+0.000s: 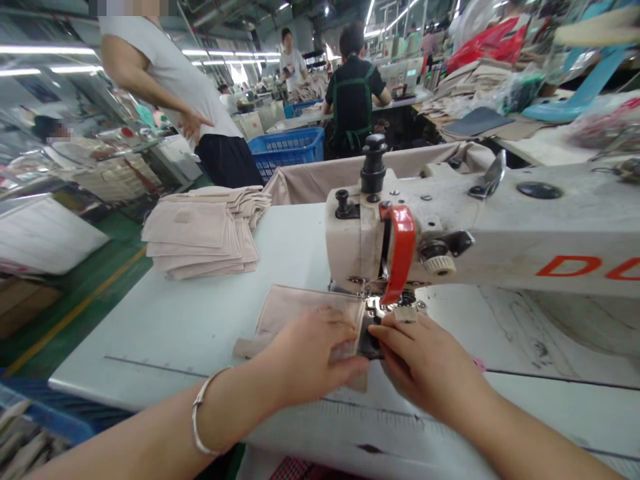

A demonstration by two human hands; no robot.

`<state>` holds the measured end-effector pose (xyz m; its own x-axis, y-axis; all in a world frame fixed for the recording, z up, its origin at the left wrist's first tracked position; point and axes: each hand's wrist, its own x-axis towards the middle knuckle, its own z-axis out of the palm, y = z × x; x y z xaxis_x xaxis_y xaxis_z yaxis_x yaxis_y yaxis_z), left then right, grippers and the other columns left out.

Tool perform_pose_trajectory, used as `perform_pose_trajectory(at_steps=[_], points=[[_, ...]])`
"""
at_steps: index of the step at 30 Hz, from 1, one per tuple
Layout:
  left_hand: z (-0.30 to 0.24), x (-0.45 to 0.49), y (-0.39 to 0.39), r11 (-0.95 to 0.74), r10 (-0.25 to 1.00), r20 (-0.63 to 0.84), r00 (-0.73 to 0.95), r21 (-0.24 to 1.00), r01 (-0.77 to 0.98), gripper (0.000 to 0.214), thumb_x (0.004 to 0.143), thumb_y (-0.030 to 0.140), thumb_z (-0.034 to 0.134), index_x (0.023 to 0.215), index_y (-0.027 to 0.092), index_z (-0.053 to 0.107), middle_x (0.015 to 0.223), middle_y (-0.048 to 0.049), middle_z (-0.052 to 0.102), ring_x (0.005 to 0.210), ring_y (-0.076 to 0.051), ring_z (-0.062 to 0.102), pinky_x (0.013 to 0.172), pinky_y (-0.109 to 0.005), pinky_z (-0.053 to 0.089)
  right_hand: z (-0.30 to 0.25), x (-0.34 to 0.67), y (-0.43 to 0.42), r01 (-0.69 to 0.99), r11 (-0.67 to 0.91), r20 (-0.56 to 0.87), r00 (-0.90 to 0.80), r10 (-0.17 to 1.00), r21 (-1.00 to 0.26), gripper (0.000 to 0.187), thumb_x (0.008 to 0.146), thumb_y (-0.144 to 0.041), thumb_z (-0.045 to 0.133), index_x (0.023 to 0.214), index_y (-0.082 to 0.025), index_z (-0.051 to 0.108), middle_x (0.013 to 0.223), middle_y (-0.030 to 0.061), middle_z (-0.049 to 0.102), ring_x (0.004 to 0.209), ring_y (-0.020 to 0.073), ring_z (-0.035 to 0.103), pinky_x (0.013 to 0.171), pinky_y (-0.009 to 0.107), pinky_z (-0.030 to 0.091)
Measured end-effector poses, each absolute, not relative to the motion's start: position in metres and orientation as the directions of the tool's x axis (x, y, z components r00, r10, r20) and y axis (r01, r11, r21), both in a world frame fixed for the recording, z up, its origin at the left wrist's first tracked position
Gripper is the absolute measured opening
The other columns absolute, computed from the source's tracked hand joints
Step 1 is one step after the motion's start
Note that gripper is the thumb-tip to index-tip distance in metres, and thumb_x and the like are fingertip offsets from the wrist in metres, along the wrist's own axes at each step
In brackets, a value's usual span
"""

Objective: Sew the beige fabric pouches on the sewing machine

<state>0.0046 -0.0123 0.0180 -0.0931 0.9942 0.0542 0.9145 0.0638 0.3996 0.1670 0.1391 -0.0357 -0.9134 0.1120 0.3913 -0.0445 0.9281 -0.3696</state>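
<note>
A beige fabric piece (295, 308) lies on the sewing machine's bed, its right edge by the presser foot (374, 308). My left hand (317, 350) rests palm down on this piece, fingers laid over it and thumb apart, near its right edge. Just right of the fabric, my right hand (425, 353) is closed, with fingertips together beside the dark plate below the foot; anything between them is hidden. The sewing machine head (357, 247) stands above both hands, with a red lever guard (400, 253) at its front.
A stack of beige fabric pieces (200, 233) sits at the table's back left. Beige cloth (320, 180) forms a trough behind the table. A blue crate (290, 148) stands beyond it. One person (175, 93) stands at left; another (353, 93) sits ahead, facing away.
</note>
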Motion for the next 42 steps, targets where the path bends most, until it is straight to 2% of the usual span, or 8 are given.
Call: perform_pose_trajectory(at_steps=[4,8,17,20,23,29,33,42], points=[[0.014,0.025,-0.034,0.034,0.997,0.053,-0.059,0.381,0.924,0.059,0.079,0.043,0.075,0.129,0.016,0.057,0.134,-0.0111,0.059,0.122,-0.029,0.055,0.108,-0.047,0.044,-0.039,0.169,0.14,-0.061,0.947,0.386,-0.92,0.07,-0.315,0.037,0.089,-0.008,0.05,0.124,-0.016,0.058,0.111,0.0113,0.062,0.101,0.0274,0.056,0.088,0.048,0.049],[0.004,0.04,-0.038,0.037,0.993,0.088,-0.074,0.363,0.931,0.043,0.086,0.032,0.068,0.124,0.015,0.06,0.135,-0.0114,0.059,0.124,-0.028,0.055,0.107,-0.044,0.046,-0.039,0.17,0.14,-0.09,0.957,0.391,-0.92,0.025,-0.274,0.041,0.089,-0.008,0.049,0.127,-0.018,0.059,0.11,0.0111,0.063,0.097,0.0264,0.057,0.083,0.046,0.051],[-0.005,0.028,-0.041,-0.012,0.99,0.132,-0.044,0.392,0.92,0.041,0.087,0.028,0.068,0.125,0.018,0.057,0.136,-0.0076,0.059,0.123,-0.024,0.055,0.108,-0.041,0.045,-0.035,0.168,0.14,-0.102,0.965,0.441,-0.897,0.017,-0.243,0.036,0.085,-0.005,0.049,0.116,-0.015,0.065,0.105,0.011,0.065,0.093,0.0246,0.058,0.082,0.042,0.049],[-0.003,0.025,-0.043,-0.024,0.98,0.188,-0.062,0.423,0.906,0.024,0.091,0.025,0.063,0.114,0.019,0.062,0.117,-0.005,0.067,0.109,-0.023,0.06,0.099,-0.04,0.049,-0.03,0.168,0.143,-0.106,0.942,0.412,-0.911,0.036,-0.318,0.029,0.086,-0.005,0.049,0.101,-0.018,0.069,0.096,0.0075,0.064,0.087,0.0221,0.056,0.079,0.039,0.048],[-0.001,0.026,-0.044,0.023,0.964,0.213,-0.157,0.525,0.851,0.013,0.092,0.02,0.06,0.104,0.019,0.063,0.102,-0.0033,0.068,0.096,-0.02,0.061,0.089,-0.037,0.052,-0.027,0.17,0.145,-0.111,0.933,0.352,-0.936,0.017,-0.342,0.028,0.086,-0.007,0.052,0.103,-0.022,0.069,0.095,0.0052,0.063,0.086,0.022,0.055,0.078,0.04,0.046],[-0.006,0.044,-0.042,-0.012,0.968,0.232,-0.091,0.408,0.913,0.019,0.094,0.022,0.057,0.112,0.017,0.06,0.117,-0.0074,0.065,0.112,-0.023,0.058,0.103,-0.042,0.047,-0.028,0.171,0.144,-0.128,0.944,0.367,-0.93,-0.009,-0.303,0.033,0.085,-0.005,0.05,0.112,-0.018,0.065,0.101,0.0073,0.064,0.093,0.0228,0.057,0.084,0.042,0.047],[-0.012,0.053,-0.041,-0.03,0.965,0.256,-0.06,0.335,0.942,0.022,0.094,0.02,0.054,0.115,0.016,0.059,0.123,-0.0093,0.062,0.117,-0.024,0.056,0.107,-0.041,0.045,-0.027,0.171,0.14,-0.154,0.948,0.408,-0.912,-0.028,-0.279,0.028,0.087,-0.006,0.049,0.107,-0.018,0.066,0.097,0.0076,0.063,0.085,0.0224,0.055,0.076,0.039,0.049],[-0.008,0.04,-0.034,-0.057,0.969,0.241,-0.047,0.405,0.913,0.024,0.09,0.017,0.059,0.113,0.017,0.06,0.118,-0.0065,0.065,0.113,-0.023,0.057,0.105,-0.041,0.045,-0.032,0.17,0.141,-0.142,0.938,0.412,-0.911,0.001,-0.317,0.032,0.088,-0.005,0.047,0.112,-0.016,0.065,0.1,0.0085,0.062,0.088,0.0236,0.053,0.079,0.04,0.048]])
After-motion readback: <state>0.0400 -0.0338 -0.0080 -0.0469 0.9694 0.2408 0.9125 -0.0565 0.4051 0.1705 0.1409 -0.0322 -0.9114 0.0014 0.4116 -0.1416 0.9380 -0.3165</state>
